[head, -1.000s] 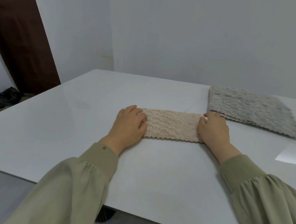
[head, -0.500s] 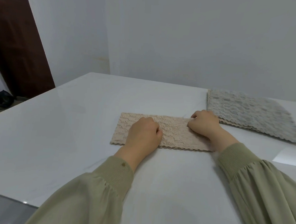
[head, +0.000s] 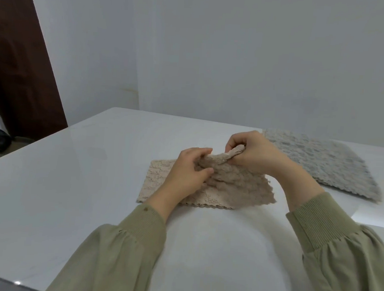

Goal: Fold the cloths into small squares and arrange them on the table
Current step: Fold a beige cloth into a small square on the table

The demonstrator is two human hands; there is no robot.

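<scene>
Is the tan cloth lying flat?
No, mid-fold: the right hand pinches one end of the tan cloth up; the left hand grips its middle.

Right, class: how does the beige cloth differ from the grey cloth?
The beige cloth is partly lifted, gripped by the left hand and right hand; the grey cloth lies flat, unheld. The beige cloth sits centrally; the grey cloth lies farther right. Both are textured with scalloped edges.
</scene>
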